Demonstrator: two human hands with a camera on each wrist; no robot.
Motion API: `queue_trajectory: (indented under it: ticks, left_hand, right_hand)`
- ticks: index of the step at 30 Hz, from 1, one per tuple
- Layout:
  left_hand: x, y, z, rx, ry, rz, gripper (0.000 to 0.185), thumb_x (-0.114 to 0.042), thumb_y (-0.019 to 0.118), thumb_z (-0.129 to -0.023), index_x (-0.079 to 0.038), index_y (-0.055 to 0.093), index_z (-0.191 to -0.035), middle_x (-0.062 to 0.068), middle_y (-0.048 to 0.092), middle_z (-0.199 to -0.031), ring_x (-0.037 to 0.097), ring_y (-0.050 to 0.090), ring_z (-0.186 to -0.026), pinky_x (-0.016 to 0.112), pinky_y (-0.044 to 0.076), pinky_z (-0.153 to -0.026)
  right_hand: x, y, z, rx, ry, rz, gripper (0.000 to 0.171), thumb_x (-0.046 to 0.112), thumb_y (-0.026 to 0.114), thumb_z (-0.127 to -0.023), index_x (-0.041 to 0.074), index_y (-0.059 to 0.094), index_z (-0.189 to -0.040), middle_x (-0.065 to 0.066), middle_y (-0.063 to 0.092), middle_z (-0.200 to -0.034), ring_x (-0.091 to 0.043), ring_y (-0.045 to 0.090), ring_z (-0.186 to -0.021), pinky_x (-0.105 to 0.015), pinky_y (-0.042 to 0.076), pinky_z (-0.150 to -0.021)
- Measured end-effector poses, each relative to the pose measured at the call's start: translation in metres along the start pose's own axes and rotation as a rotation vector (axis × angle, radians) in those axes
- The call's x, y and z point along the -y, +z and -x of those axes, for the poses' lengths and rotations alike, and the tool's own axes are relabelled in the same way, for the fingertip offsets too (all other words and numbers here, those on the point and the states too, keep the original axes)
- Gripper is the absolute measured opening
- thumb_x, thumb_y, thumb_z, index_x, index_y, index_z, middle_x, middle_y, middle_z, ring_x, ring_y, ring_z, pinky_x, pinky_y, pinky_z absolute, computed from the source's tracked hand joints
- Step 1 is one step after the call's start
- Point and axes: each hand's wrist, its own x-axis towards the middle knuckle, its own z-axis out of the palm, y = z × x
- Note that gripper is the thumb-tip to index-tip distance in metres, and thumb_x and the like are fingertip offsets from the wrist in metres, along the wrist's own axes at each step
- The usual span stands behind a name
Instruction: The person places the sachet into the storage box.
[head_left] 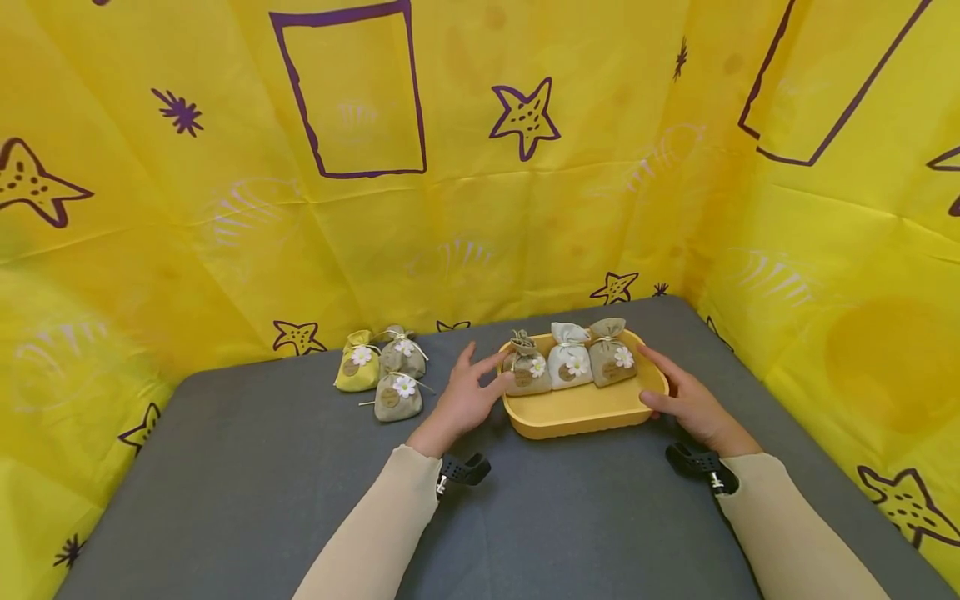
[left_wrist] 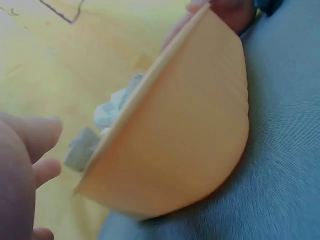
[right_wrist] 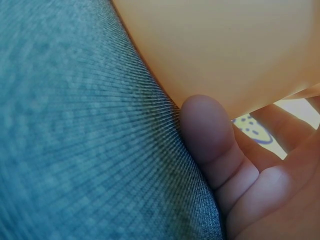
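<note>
A yellow oval tray (head_left: 585, 408) stands on the table and holds three small drawstring sachets in a row: a brown one (head_left: 528, 377), a white one (head_left: 571, 367) and a tan one (head_left: 609, 367). Each bears a white flower and a round tag. My left hand (head_left: 468, 392) is at the tray's left end, fingers spread; in the left wrist view its fingers (left_wrist: 42, 135) stand apart from the tray wall (left_wrist: 185, 120). My right hand (head_left: 693, 406) holds the right end, a fingertip (right_wrist: 205, 122) pressed low against the wall and other fingers partly hidden behind it.
Left of the tray, three more sachets sit close together on the grey table (head_left: 285, 500): a yellow one (head_left: 356, 371), a grey-brown one (head_left: 408, 363) and a greenish one (head_left: 393, 402) in front. A yellow patterned cloth (head_left: 480, 217) hangs behind and along the right side.
</note>
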Motion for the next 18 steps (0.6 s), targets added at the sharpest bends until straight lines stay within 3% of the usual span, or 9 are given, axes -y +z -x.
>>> queue_trajectory:
  ticks: [9, 18]
  left_hand:
    - [0.016, -0.044, 0.044, -0.087, 0.016, 0.054, 0.052, -0.040, 0.062, -0.099, -0.018, 0.055, -0.145, 0.015, 0.011, -0.163, 0.041, 0.020, -0.145, 0.061, 0.030, -0.106]
    - [0.041, -0.085, 0.074, -0.156, -0.016, 0.031, 0.057, -0.039, 0.065, -0.098, -0.015, 0.051, -0.148, 0.018, 0.009, -0.162, 0.041, 0.017, -0.145, 0.064, 0.023, -0.109]
  right_hand:
    - [-0.002, 0.002, 0.000, 0.001, -0.020, -0.003, 0.074, 0.018, 0.062, -0.098, 0.015, 0.023, -0.160, -0.022, 0.028, -0.151, -0.029, 0.057, -0.095, -0.030, 0.052, -0.073]
    - [0.001, 0.001, 0.000, 0.004, -0.023, 0.001, 0.074, 0.018, 0.062, -0.098, 0.016, 0.022, -0.160, -0.023, 0.031, -0.150, -0.026, 0.058, -0.091, -0.030, 0.052, -0.072]
